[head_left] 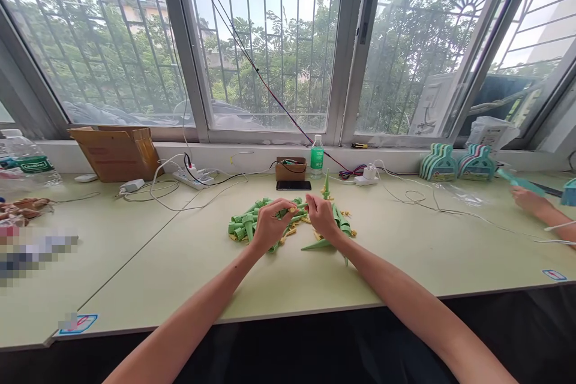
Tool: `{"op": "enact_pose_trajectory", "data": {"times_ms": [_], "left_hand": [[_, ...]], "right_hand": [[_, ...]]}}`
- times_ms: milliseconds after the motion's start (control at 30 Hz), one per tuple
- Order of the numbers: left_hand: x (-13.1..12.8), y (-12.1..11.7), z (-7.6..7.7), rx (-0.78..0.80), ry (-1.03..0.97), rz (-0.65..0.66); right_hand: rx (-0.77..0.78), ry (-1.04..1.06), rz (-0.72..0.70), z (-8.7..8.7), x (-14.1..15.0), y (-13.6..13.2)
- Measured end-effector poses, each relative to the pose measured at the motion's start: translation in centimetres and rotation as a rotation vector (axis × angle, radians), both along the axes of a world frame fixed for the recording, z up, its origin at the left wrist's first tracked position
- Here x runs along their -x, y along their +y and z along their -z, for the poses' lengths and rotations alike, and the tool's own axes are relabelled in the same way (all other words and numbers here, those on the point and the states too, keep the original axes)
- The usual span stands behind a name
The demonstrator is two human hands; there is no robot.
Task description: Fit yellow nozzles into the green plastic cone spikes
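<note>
My left hand (270, 223) is closed over the pile, with a small yellow piece (292, 210) pinched at its fingertips. Close beside it, my right hand (321, 216) is closed on a green plastic spike (303, 206), mostly hidden by the fingers. Under and left of the left hand lies a heap of green plastic spikes (246, 223) with ribbed caps. More green spikes (317, 245) lie by the right hand, one pointing left. Small yellow pieces (291, 231) are scattered between the hands. A green spike (326, 186) stands upright behind the right hand.
Behind the pile are a black phone (293, 185), a small cardboard box (290, 169) and a bottle (317, 157). Power strips (193, 177) and cables run along the wall. Teal-handled items (438, 163) stand right, where another person's hand (531, 201) holds a teal item.
</note>
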State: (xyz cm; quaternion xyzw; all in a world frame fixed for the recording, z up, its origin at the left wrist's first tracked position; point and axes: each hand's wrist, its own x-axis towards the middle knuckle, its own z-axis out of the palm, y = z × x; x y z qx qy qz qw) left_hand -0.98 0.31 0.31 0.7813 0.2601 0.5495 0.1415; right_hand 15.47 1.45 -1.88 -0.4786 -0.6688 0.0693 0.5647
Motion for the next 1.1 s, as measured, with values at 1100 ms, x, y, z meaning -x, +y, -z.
{"op": "enact_pose_trajectory", "data": {"times_ms": [1100], "left_hand": [[-0.77,-0.47,0.65,-0.123,-0.005,-0.074]], "right_hand": [[-0.041,0.005,0.011,-0.30,0.35,-0.45]]}}
